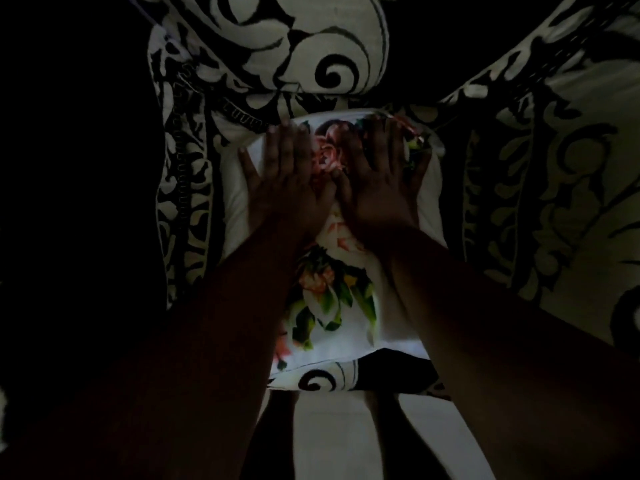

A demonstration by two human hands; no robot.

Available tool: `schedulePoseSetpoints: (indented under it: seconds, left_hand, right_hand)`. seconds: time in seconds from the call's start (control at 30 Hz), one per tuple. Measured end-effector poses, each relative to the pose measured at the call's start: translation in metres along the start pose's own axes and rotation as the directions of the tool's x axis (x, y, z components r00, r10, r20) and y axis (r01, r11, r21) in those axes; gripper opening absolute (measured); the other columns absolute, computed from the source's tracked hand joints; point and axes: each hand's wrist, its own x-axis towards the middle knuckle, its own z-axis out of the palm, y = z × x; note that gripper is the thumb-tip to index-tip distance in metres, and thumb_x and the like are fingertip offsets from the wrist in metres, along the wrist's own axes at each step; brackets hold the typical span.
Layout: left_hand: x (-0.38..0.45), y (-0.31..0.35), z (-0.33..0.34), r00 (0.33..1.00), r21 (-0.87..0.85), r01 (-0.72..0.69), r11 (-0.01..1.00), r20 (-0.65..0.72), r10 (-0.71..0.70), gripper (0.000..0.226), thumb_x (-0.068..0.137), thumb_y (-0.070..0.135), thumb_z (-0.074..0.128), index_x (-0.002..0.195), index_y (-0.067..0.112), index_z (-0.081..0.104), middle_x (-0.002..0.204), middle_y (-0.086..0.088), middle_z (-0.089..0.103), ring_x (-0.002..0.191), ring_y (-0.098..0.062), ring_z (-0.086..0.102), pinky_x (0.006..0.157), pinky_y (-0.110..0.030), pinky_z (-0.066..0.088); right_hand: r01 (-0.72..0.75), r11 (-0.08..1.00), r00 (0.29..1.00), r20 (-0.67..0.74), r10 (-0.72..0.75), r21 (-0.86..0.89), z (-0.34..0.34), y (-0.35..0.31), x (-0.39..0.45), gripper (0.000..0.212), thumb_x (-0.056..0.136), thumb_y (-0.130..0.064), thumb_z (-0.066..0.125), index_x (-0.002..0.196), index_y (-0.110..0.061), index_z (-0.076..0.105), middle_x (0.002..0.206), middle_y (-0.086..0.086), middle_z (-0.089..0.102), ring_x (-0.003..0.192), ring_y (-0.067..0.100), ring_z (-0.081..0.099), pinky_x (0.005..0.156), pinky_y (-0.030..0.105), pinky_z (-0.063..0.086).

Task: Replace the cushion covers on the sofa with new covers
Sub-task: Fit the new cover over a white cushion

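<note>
A cushion in a white cover with pink flowers and green leaves (332,292) lies flat in the middle of the dim view. My left hand (287,181) presses on its upper left part with straight, spread fingers. Beside it, my right hand (377,178) lies flat on the upper right part, fingers also straight, thumbs almost touching. Both forearms cross the lower half of the cushion and hide much of it. The far edge of the floral cover sits just beyond my fingertips.
A black-and-white scroll-patterned fabric (311,53) covers the sofa behind and to the right (554,168) of the cushion. A piece with the same pattern (332,377) shows under the cushion's near edge. The left side is in deep shadow.
</note>
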Motion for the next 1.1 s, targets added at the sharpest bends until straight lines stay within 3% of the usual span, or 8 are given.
schedulePoseSetpoints:
  seconds: [0.23, 0.5, 0.6, 0.73, 0.87, 1.1]
  left_hand:
    - [-0.051, 0.007, -0.018, 0.999, 0.028, -0.044, 0.999, -0.024, 0.045, 0.082, 0.101, 0.061, 0.021, 0.163, 0.012, -0.001, 0.17, -0.011, -0.006, 0.157, -0.026, -0.006, 0.121, -0.065, 0.002]
    - [-0.155, 0.022, -0.032, 0.984, 0.002, -0.102, 0.995, -0.147, 0.101, 0.08, 0.1, 0.053, 0.046, 0.159, 0.005, 0.022, 0.167, -0.02, 0.016, 0.155, -0.036, 0.014, 0.121, -0.066, 0.013]
    - [-0.185, 0.023, -0.03, 0.987, 0.031, -0.075, 0.997, -0.138, 0.079, 0.076, 0.101, 0.048, 0.045, 0.16, 0.006, 0.022, 0.167, -0.017, 0.017, 0.155, -0.035, 0.015, 0.12, -0.066, 0.015]
    - [-0.148, 0.015, -0.02, 0.996, 0.029, -0.028, 0.999, -0.084, 0.03, 0.08, 0.101, 0.051, 0.035, 0.162, 0.007, 0.009, 0.169, -0.015, 0.008, 0.157, -0.033, 0.006, 0.121, -0.065, 0.01]
    - [-0.093, 0.011, -0.004, 0.998, 0.018, 0.046, 0.999, -0.036, -0.046, 0.084, 0.098, 0.058, 0.027, 0.163, 0.012, -0.003, 0.17, -0.013, -0.004, 0.157, -0.03, -0.005, 0.122, -0.064, 0.002]
    - [-0.024, 0.009, 0.011, 0.993, 0.028, 0.085, 0.996, -0.083, -0.082, 0.081, 0.099, 0.059, 0.022, 0.163, 0.014, 0.004, 0.171, -0.012, 0.002, 0.158, -0.028, 0.0, 0.12, -0.067, 0.003]
  right_hand:
    - [0.034, 0.999, 0.999, 0.003, -0.034, -0.017, -0.01, 0.002, -0.053, 0.065, 0.103, -0.059, 0.023, 0.161, -0.038, 0.003, 0.17, 0.004, -0.007, 0.156, 0.028, -0.011, 0.118, 0.069, -0.002]
    - [0.059, 0.998, 0.996, -0.059, -0.061, -0.025, -0.012, 0.014, -0.161, 0.066, 0.105, -0.054, 0.03, 0.162, -0.023, 0.016, 0.169, 0.016, 0.005, 0.155, 0.04, 0.001, 0.117, 0.071, 0.01]
    - [0.057, 0.998, 0.997, -0.042, -0.059, -0.035, -0.009, 0.01, -0.181, 0.07, 0.103, -0.059, 0.029, 0.161, -0.023, 0.015, 0.169, 0.016, 0.004, 0.155, 0.042, 0.001, 0.117, 0.071, 0.01]
    - [0.036, 0.999, 0.999, -0.024, -0.037, -0.014, -0.004, 0.006, -0.143, 0.071, 0.101, -0.064, 0.022, 0.162, -0.029, 0.008, 0.17, 0.012, -0.002, 0.155, 0.038, -0.007, 0.117, 0.071, 0.004]
    - [0.026, 1.0, 1.0, -0.01, -0.026, -0.005, 0.009, 0.006, -0.081, 0.073, 0.1, -0.063, 0.028, 0.161, -0.035, 0.0, 0.17, 0.007, -0.007, 0.155, 0.033, -0.014, 0.117, 0.071, -0.004]
    - [0.025, 0.998, 0.997, -0.077, -0.029, -0.058, 0.016, 0.006, -0.014, 0.068, 0.102, -0.063, 0.021, 0.162, -0.034, 0.01, 0.17, 0.006, 0.001, 0.156, 0.031, -0.002, 0.118, 0.069, 0.0]
